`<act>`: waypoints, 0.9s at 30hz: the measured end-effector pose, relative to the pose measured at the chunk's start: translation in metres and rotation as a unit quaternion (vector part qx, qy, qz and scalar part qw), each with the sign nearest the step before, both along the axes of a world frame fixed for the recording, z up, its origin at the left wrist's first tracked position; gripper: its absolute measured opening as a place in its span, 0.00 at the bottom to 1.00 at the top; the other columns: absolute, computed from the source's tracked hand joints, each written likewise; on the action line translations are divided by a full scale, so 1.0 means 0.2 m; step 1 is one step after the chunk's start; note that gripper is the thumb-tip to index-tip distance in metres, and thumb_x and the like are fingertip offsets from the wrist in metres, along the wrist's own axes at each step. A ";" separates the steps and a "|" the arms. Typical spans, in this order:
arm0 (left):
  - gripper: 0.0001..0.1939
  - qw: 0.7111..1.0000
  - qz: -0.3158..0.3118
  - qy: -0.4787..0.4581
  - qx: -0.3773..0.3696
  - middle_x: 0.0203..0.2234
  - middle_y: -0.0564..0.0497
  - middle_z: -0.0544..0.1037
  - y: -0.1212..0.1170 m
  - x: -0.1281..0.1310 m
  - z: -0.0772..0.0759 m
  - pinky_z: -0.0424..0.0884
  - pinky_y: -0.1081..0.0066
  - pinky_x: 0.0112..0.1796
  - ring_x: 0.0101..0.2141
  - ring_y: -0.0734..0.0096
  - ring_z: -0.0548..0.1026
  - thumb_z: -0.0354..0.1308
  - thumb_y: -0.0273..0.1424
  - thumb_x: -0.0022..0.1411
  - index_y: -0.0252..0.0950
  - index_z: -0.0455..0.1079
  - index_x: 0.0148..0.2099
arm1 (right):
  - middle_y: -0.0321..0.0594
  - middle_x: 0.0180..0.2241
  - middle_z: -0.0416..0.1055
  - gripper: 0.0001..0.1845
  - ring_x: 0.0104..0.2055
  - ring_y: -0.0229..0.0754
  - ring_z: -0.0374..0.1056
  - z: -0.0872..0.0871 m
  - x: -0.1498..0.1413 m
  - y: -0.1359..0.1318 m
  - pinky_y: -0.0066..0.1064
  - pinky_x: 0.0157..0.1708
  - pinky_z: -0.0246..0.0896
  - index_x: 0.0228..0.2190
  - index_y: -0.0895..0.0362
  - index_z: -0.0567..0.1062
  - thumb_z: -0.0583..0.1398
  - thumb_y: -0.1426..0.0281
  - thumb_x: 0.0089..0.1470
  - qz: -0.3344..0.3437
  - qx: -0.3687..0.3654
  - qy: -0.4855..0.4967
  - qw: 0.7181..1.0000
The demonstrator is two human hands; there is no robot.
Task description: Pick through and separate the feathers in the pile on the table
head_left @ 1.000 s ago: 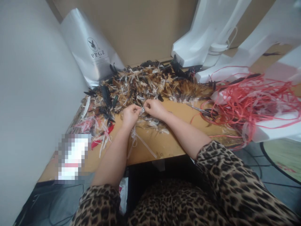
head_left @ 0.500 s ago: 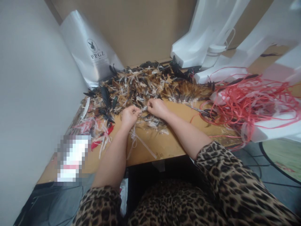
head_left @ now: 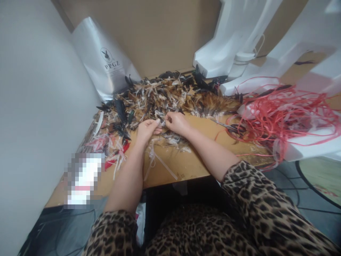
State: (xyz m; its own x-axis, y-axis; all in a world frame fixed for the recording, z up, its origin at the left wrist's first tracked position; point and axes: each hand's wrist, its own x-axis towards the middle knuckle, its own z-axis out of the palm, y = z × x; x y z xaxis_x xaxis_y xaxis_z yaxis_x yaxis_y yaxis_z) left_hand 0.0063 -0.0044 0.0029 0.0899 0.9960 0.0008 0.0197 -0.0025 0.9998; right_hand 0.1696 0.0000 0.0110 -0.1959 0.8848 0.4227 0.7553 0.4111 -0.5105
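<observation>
Feathers (head_left: 160, 94) are lying in a heap just beyond both hands, and from my distant seat I am watching a small pale wisp (head_left: 162, 123) between the fingertips. The left hand (head_left: 146, 132) is pinching at it, thumb laid close over the forefinger, the other fingers loosely bent. The right hand (head_left: 177, 123) is curling more tightly, thumb and fingertips closing on the wisp's other side. I am not managing to make out what the wisp is, or how firm either pinch is.

Slipping is what I am worrying about most: so slight a piece could escape if one thumb eased, and among the loose feathers (head_left: 176, 139) below the right hand I might be losing sight of it. A wrist dragging towards the body could also be snagging the pale string (head_left: 152, 155) on the near side of the left hand. A wide swing of the right hand could be catching the scissors (head_left: 230, 127) or the tangled red ribbon (head_left: 290, 113) farther out on that side.

For room, I am counting on the stretch of bench (head_left: 191, 163) between the forearms, its near edge running just short of the body. Beyond the hands the heap is blocking the way, while the grey wall (head_left: 39, 89) is standing well off the left hand's outer side.
</observation>
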 end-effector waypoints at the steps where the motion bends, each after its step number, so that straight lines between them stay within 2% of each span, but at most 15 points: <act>1: 0.18 1.000 -0.003 0.008 -0.006 0.21 0.48 0.75 0.00 0.00 -0.01 0.70 0.76 0.24 0.21 0.74 0.74 0.63 0.40 0.43 0.29 0.68 0.31 | 0.37 0.26 0.71 0.07 0.27 0.36 0.62 0.00 -0.01 -0.01 0.26 0.28 0.50 0.27 0.58 0.72 0.54 0.70 0.45 0.003 -0.004 0.005 1.000; 5: 0.15 0.999 0.004 -0.013 -0.029 0.19 0.49 0.75 0.01 0.00 -0.03 0.71 0.77 0.25 0.21 0.76 0.74 0.66 0.31 0.40 0.29 0.68 0.30 | 0.37 0.26 0.71 0.08 0.27 0.35 0.63 0.00 -0.02 -0.01 0.26 0.31 0.53 0.27 0.59 0.72 0.54 0.69 0.46 0.015 -0.014 0.082 0.996; 9: 0.07 0.989 0.025 -0.135 -0.061 0.25 0.49 0.76 0.04 -0.03 -0.01 0.70 0.81 0.28 0.24 0.81 0.73 0.62 0.26 0.47 0.31 0.68 0.31 | 0.38 0.28 0.70 0.10 0.27 0.33 0.61 0.03 -0.02 0.02 0.25 0.32 0.55 0.29 0.60 0.72 0.54 0.67 0.47 -0.021 0.014 0.261 0.965; 11: 0.04 0.977 0.030 -0.197 -0.080 0.26 0.51 0.76 0.04 -0.05 0.01 0.70 0.83 0.27 0.24 0.84 0.73 0.59 0.24 0.50 0.32 0.67 0.31 | 0.37 0.25 0.68 0.12 0.25 0.32 0.59 0.04 -0.03 0.03 0.25 0.28 0.55 0.29 0.61 0.71 0.55 0.64 0.47 -0.027 -0.032 0.340 0.939; 13: 0.03 0.967 0.020 -0.232 -0.099 0.27 0.52 0.76 0.04 -0.06 0.03 0.69 0.85 0.26 0.24 0.85 0.72 0.57 0.23 0.52 0.34 0.66 0.32 | 0.36 0.23 0.67 0.15 0.21 0.31 0.57 0.04 -0.04 0.03 0.24 0.24 0.54 0.29 0.61 0.70 0.56 0.61 0.45 0.005 -0.112 0.399 0.910; 17: 0.06 0.971 -0.038 -0.214 -0.097 0.28 0.53 0.76 0.02 -0.04 0.03 0.69 0.84 0.26 0.25 0.84 0.73 0.58 0.25 0.52 0.35 0.67 0.35 | 0.35 0.23 0.68 0.17 0.19 0.29 0.55 0.03 -0.07 0.01 0.22 0.19 0.49 0.28 0.60 0.70 0.60 0.58 0.41 0.107 -0.224 0.462 0.851; 19: 0.08 0.975 -0.064 -0.195 -0.083 0.29 0.52 0.76 0.01 -0.03 0.03 0.70 0.83 0.26 0.26 0.82 0.74 0.60 0.27 0.50 0.35 0.67 0.36 | 0.33 0.20 0.66 0.17 0.18 0.29 0.55 0.03 -0.08 0.00 0.22 0.18 0.48 0.24 0.59 0.67 0.61 0.58 0.40 0.119 -0.244 0.477 0.836; 22: 0.12 0.977 -0.085 -0.180 -0.075 0.29 0.50 0.76 -0.01 -0.01 0.01 0.70 0.80 0.28 0.28 0.78 0.75 0.62 0.29 0.47 0.34 0.68 0.37 | 0.31 0.15 0.62 0.17 0.17 0.29 0.54 0.03 -0.08 0.00 0.23 0.19 0.48 0.19 0.58 0.64 0.62 0.59 0.39 0.104 -0.232 0.478 0.841; 25: 0.15 0.982 -0.063 -0.168 -0.050 0.28 0.51 0.76 0.00 0.00 0.00 0.71 0.76 0.31 0.29 0.76 0.75 0.65 0.29 0.43 0.33 0.69 0.36 | 0.30 0.16 0.62 0.14 0.18 0.29 0.54 0.04 -0.06 0.00 0.22 0.20 0.49 0.19 0.59 0.66 0.61 0.62 0.39 0.099 -0.180 0.433 0.878; 27: 0.15 0.989 -0.036 -0.145 -0.015 0.27 0.53 0.76 0.00 0.00 0.00 0.70 0.77 0.29 0.26 0.79 0.74 0.67 0.29 0.40 0.33 0.70 0.34 | 0.30 0.16 0.62 0.12 0.19 0.29 0.55 0.04 -0.05 0.01 0.23 0.21 0.50 0.19 0.60 0.68 0.61 0.63 0.39 0.094 -0.144 0.396 0.902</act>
